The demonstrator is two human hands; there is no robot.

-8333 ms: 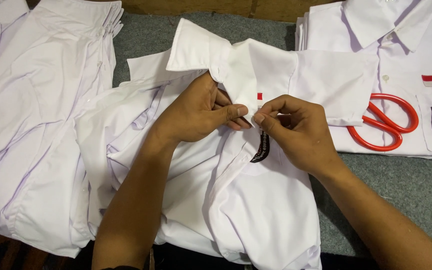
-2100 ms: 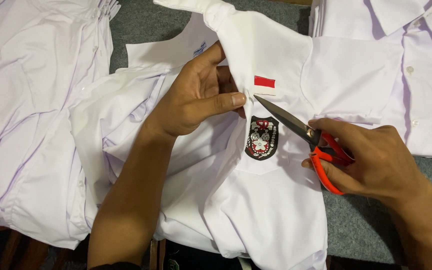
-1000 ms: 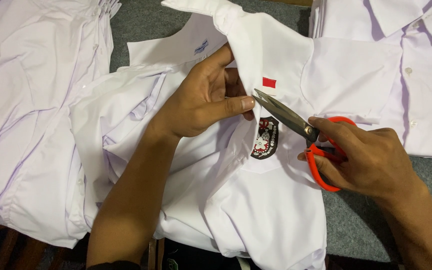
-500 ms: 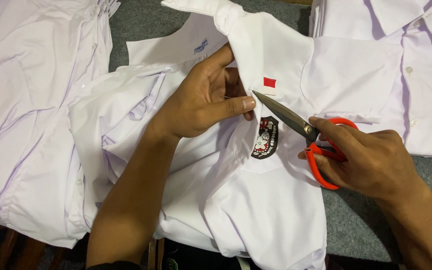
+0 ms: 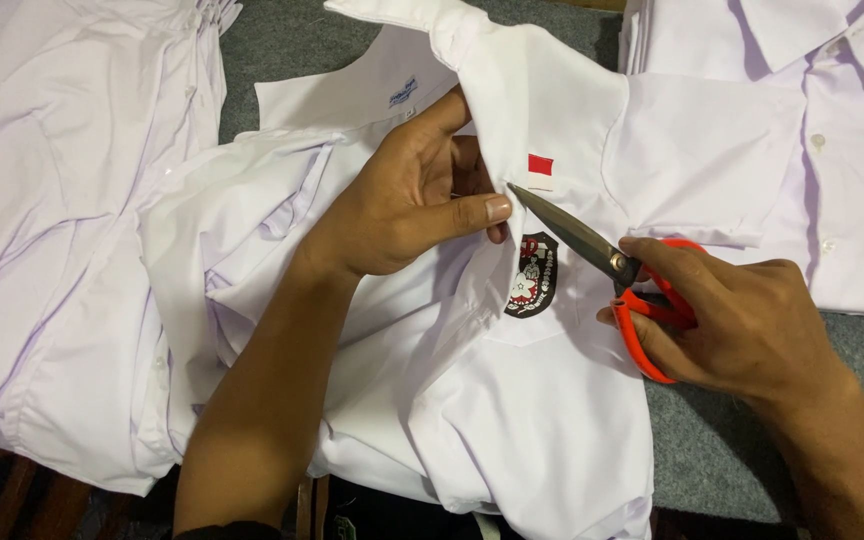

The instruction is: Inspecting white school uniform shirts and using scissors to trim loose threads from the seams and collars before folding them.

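Head view: white shirt (image 5: 512,420) lies spread on a grey table (image 5: 732,450), front up, between a pile (image 5: 62,200) of white shirts on the left and a folded stack (image 5: 812,150) on the right. Left hand (image 5: 407,205) pinches a fold of the shirt's front edge between thumb and fingers, just above the dark badge (image 5: 532,275) and beside the small red patch (image 5: 541,165). Right hand (image 5: 742,320) grips the scissors (image 5: 612,270) through their orange handles, fingers curled tight; blades nearly closed, tip touching the cloth just beside the left thumb. What exactly the tip meets is too small to tell. Risk, as a judgement: the point sits so close to the thumb that a slip or a hurried snip could nick skin. Cloth is bunched under the pinch, so the blades could catch a layer of the shirt and leave a cut near the badge.
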